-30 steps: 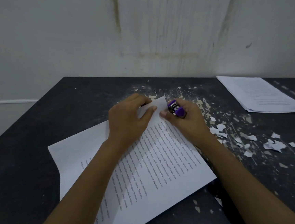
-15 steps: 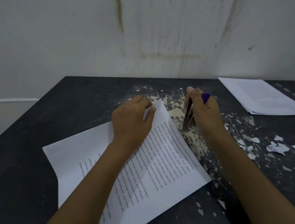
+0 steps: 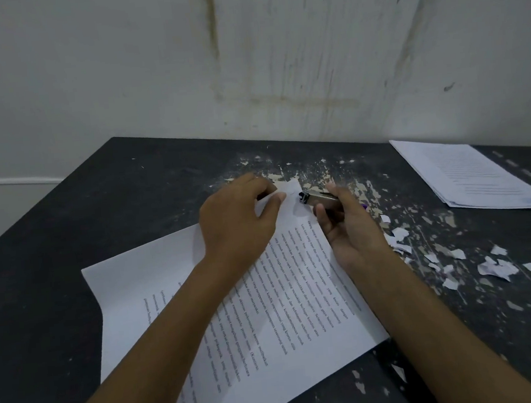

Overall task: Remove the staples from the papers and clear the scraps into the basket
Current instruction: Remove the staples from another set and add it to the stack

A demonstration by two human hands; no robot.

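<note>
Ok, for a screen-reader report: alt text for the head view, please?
A person's left hand pinches the far corner of printed papers on a dark table, while the right hand holds a small metal tool beside that corner. Paper scraps lie to the right, near a second stack.

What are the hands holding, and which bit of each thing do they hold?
The left hand pinches the top corner of the papers. The right hand grips a small metal tool by its back end; its nose points at that corner.
</note>
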